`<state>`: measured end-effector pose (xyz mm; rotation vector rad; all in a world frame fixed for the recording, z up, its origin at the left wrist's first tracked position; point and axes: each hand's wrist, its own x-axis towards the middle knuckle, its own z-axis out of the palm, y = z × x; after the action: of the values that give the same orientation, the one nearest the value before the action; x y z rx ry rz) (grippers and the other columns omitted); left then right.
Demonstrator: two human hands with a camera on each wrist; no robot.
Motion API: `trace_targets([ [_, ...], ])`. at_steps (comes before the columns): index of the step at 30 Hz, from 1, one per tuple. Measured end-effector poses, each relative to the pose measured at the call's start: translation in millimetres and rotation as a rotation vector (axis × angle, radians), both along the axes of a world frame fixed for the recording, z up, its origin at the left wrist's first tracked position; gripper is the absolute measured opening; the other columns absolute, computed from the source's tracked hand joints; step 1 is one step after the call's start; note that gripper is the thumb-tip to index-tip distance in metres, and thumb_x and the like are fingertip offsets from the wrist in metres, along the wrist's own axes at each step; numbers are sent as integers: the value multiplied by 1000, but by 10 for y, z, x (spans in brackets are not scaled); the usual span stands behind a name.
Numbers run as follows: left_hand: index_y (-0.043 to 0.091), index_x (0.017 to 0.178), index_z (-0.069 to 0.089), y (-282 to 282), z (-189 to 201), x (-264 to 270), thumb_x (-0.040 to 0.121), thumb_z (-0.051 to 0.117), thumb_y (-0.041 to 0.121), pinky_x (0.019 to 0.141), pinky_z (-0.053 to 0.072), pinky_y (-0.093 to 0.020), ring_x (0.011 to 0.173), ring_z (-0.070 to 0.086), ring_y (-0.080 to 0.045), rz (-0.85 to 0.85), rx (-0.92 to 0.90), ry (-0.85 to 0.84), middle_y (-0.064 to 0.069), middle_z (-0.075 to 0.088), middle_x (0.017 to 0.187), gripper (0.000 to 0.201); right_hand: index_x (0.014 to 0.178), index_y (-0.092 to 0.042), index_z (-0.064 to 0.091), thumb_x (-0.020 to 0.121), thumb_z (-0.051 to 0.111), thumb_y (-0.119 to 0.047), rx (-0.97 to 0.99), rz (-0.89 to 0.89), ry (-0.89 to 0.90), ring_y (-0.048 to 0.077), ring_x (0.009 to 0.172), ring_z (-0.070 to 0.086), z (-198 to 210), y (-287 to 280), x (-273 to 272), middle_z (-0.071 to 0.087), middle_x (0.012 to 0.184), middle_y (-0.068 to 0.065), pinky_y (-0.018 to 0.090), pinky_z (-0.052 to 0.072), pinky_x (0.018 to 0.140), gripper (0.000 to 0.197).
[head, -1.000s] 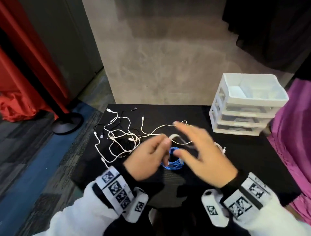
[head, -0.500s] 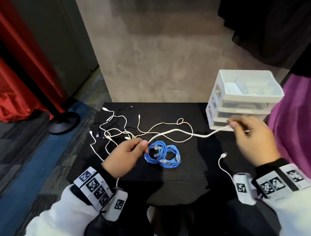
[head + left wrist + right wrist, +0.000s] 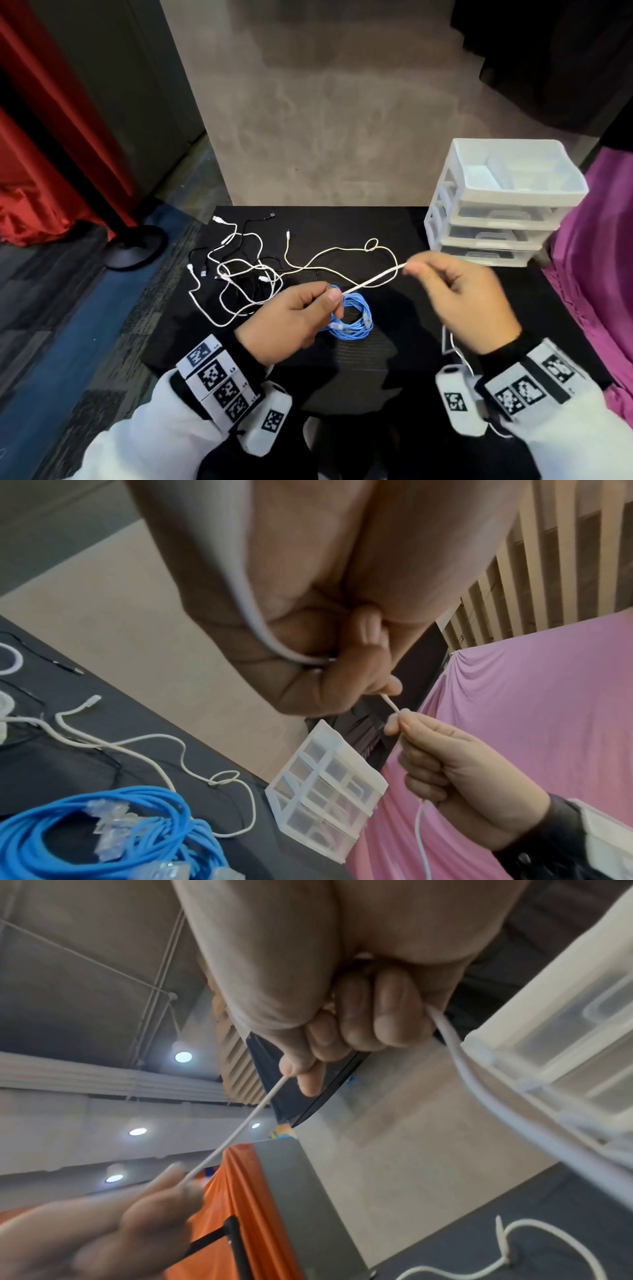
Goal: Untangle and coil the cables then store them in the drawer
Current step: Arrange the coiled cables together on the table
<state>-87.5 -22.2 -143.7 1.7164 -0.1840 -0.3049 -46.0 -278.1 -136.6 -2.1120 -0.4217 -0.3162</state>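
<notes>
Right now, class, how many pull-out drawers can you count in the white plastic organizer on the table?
3, stacked under the organizer's open top tray: top drawer, middle drawer, bottom drawer. All three look closed.

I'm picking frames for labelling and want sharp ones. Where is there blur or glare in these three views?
Head view: mostly sharp, but the right hand is motion-smeared at the fingers; the white cable reads clearly. Left wrist view: the near left hand is soft, and the blue cable coil is clear. Right wrist view: the left hand is heavily blurred, and ceiling lights glare.
</notes>
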Motion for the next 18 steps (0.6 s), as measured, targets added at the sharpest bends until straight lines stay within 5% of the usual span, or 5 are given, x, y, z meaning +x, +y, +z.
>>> trace_targets([
  [3,16,81,56,40,-9,-42,108,42,32,51,39,-24,51,29,-8,-25,-12,18,9,32,59,34,87,-30,77,98,68,-26,74,-191,17,-1,81,67,46,-201,124,74,83,-23,10,46,75,15],
  [7,14,81,50,69,7,-102,105,42,36,49,39,-23,49,23,-8,4,-135,114,8,29,58,34,86,-28,76,96,70,-38,39,-299,60,13,80,68,-4,-319,174,75,79,-6,30,53,79,16],
  [11,20,84,50,59,210,-84,105,45,37,47,44,-20,46,35,-4,116,-701,288,8,42,65,27,88,-33,71,93,57,-55,-210,-224,171,13,78,70,-216,-137,31,74,75,-13,35,57,78,26],
  [14,17,87,49,90,339,17,108,33,30,89,60,-36,98,73,-15,143,-936,212,-7,72,121,29,102,-47,66,87,41,-62,-370,80,271,5,83,72,-465,155,-217,76,86,-18,35,58,83,33],
  [18,14,93,48,80,299,68,106,36,24,117,36,-54,137,53,-30,142,-850,151,-17,55,147,21,99,-28,63,100,45,-52,-430,455,282,8,65,58,-497,487,-598,63,71,-6,39,53,72,30],
])
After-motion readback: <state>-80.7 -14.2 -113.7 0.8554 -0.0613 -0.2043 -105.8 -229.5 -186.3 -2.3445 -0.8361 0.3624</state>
